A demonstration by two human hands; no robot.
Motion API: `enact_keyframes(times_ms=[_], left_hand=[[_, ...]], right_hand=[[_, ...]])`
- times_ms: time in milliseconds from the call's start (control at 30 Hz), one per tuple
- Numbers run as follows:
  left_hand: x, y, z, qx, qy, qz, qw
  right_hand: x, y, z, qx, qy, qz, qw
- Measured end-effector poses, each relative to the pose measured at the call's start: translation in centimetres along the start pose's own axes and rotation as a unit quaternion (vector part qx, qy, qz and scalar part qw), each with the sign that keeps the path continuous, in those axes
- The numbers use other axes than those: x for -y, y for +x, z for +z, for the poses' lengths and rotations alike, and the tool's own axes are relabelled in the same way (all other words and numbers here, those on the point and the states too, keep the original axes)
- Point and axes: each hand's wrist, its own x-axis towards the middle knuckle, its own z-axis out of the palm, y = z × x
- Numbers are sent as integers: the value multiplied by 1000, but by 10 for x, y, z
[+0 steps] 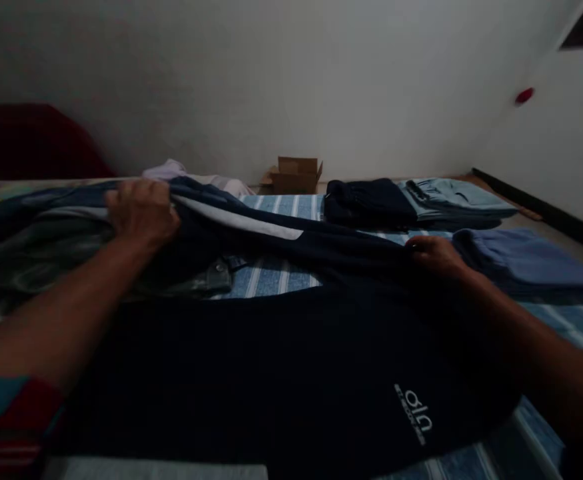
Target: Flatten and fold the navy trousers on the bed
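The navy garment (281, 380) lies spread on a striped sheet (276, 280), with folded blue clothing (526, 263) just beyond it. The fabric is soft, light and limp; take hold along its upper edge. The left hand (141, 212) grips a gathered fold, and the right hand (436, 257) pinches that edge narrowly.

A hand could pass over the striped bedsheet (281, 208) along the strip far of the navy track pants (281, 360), between the left hand (142, 212) and the folded dark stack (368, 203). Farther right, that stack and a folded light-blue stack (451, 200) stand in the way. The right hand (436, 257) is just beside a folded periwinkle garment (526, 260), which blocks its path rightward, while a crumpled grey-green garment (36, 253) covers the bed on the left.
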Motion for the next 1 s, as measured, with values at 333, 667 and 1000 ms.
enact_keyframes(times_ms=[333, 667, 1000], left_hand=[[-66, -40, -25, 80, -127, 221, 964], [-145, -47, -9, 84, -188, 351, 913], [-183, -14, 16, 66, -208, 331, 918]], right_hand=[[-4, -14, -11, -22, 56, 7, 998], [-2, -11, -2, -69, 120, -46, 989], [1, -18, -5, -97, 164, -62, 980]])
